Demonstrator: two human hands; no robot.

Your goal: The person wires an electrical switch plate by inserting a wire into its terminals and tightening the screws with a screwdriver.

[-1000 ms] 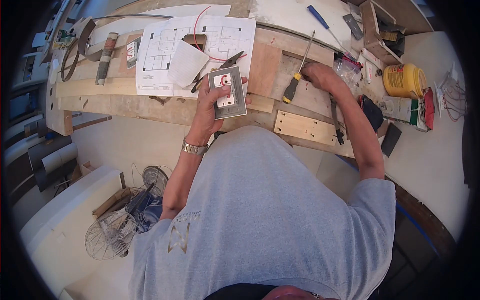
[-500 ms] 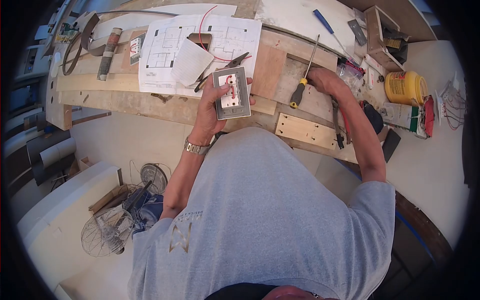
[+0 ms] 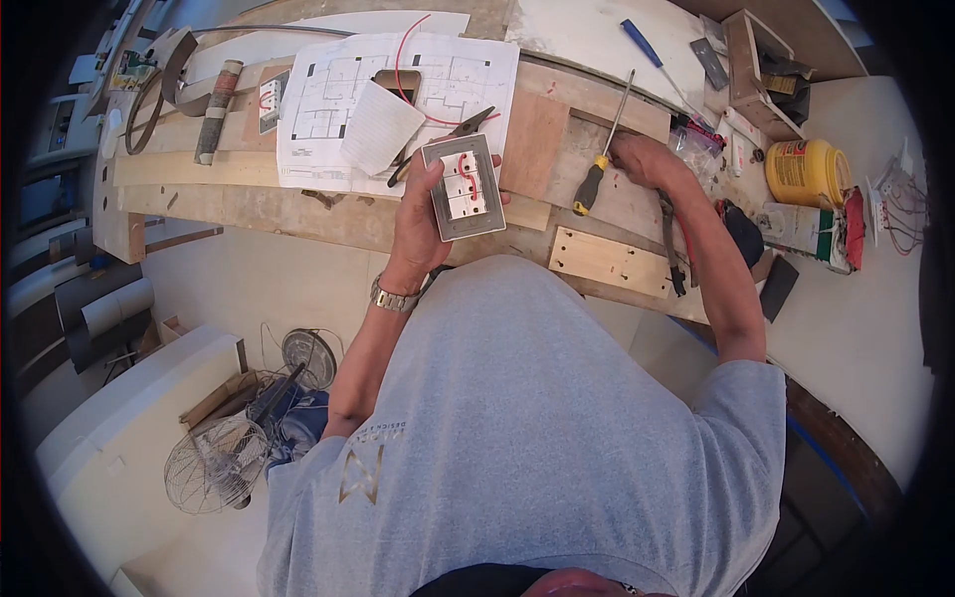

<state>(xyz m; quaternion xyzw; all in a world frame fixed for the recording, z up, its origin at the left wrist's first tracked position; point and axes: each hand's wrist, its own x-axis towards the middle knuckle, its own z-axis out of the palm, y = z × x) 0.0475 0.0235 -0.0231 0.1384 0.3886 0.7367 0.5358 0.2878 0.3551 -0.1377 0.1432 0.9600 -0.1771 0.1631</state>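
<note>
My left hand (image 3: pixel 422 214) holds a grey switch plate (image 3: pixel 485 211) by its edges, back side up, with white modules and a short red wire (image 3: pixel 468 177) on it. My right hand (image 3: pixel 642 159) rests low at the workbench, its fingers bent down and partly hidden, so whether they hold anything is unclear. Just left of it lies a screwdriver (image 3: pixel 591 185) with a black and yellow handle. Pliers (image 3: pixel 475 121) lie behind the plate, on a printed floor plan (image 3: pixel 323 99) with folded white paper (image 3: pixel 381 127) and a long red wire (image 3: pixel 400 62).
A wood strip with holes (image 3: pixel 609 261) lies at the bench's front edge. To the right are a yellow tub (image 3: pixel 804 172), a wooden box (image 3: pixel 746 80) and a plastic bag (image 3: pixel 696 149). A blue screwdriver (image 3: pixel 642 43) lies farther back. A wire-cage fan (image 3: pixel 214 468) stands at lower left.
My left thumb has moved off the modules to the plate's edge, uncovering the red wire. The plate has shifted slightly right. My right hand has stayed almost in place.
</note>
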